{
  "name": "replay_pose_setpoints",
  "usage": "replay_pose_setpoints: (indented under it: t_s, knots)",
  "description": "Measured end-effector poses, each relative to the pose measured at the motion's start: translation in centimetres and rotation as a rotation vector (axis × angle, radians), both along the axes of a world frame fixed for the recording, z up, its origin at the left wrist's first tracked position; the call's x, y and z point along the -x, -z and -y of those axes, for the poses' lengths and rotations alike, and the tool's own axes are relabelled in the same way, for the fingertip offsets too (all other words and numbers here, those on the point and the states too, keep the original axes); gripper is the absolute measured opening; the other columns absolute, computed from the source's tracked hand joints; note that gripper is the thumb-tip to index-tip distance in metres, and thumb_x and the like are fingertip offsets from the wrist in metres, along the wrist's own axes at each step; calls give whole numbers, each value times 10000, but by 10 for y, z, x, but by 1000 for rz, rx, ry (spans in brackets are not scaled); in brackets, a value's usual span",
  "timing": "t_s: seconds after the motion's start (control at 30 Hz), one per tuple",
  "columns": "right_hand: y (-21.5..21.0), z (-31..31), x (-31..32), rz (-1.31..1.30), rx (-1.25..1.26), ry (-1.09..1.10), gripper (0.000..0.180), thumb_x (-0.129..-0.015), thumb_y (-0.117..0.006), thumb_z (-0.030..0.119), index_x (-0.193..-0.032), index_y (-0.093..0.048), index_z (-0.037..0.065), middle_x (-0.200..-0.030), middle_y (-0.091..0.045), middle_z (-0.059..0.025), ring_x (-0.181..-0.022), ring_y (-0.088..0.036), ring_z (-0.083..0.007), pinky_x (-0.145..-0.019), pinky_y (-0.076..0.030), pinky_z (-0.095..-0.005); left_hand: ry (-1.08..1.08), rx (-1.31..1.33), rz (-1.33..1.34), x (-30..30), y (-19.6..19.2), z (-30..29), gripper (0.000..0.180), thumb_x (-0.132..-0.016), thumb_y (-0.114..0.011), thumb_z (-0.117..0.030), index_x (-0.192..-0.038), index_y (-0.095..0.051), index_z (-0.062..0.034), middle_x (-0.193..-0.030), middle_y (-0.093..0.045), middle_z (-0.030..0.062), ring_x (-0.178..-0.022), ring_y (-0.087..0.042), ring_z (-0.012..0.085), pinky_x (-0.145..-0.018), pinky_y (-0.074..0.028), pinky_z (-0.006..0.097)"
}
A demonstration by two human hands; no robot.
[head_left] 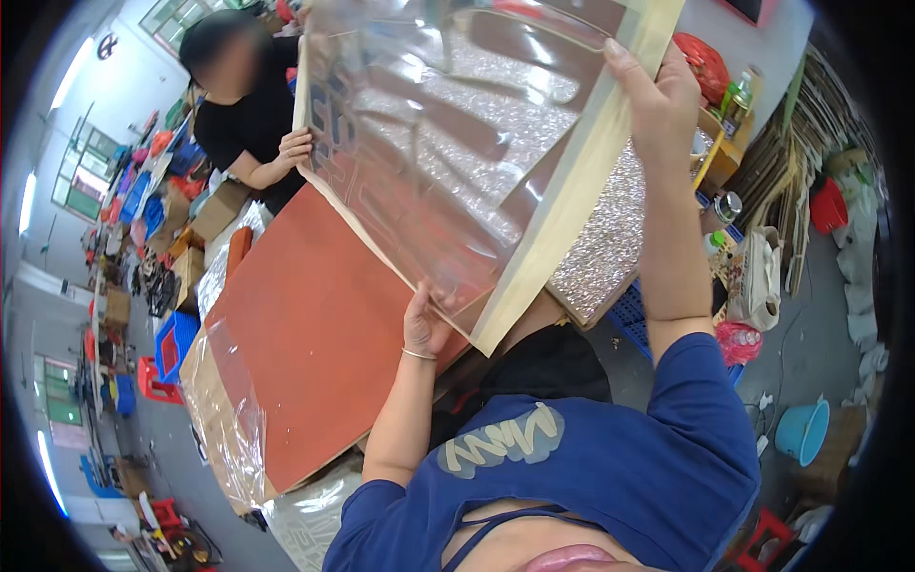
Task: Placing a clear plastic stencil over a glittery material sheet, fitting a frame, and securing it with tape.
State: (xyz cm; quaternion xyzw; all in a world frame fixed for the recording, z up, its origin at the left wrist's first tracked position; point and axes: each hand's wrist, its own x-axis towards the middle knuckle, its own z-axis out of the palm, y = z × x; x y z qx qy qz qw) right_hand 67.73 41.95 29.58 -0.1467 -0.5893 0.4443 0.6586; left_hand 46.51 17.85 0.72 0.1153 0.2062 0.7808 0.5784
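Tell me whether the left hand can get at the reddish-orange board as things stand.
Probably yes: the left hand is close to the reddish-orange board, whose bare surface looks open on that side. It grips the clear sheet, though, so it would likely need to let go first.

Wht wall (pixel 132 81) at L w/ framed windows (pixel 84 172); fluoresc. tubes (pixel 72 74) lit; gry flr (pixel 815 334); red plastic stools (pixel 151 381) standing on it, L.
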Motion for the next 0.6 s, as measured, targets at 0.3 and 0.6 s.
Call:
replay_pose_setpoints:
  t_s: [0.3,0.6]
  knots:
    - [192,-284,-107,853,257,748,232,-805,-596,230,-904,-638,24,-889,-667,-196,-844,-649,-311,-776,-475,-414,-133,406,-616,-51,-72,-148,365,-838,-589,18,-1168,-436,12,-848,-598,65,-687,-605,134,-549,-517,234]
    - [214,-299,-160,1335,250,1007,377,-821,-566,362,-1031,-568,49,-1113,-603,-213,-1103,-520,-399,-929,-394,-482,64,727,-1772,-37,-55,-190,438,-832,-562,-71,-1246,-454,21,-676,-594,148,-712,-647,280,-606,-538,382]
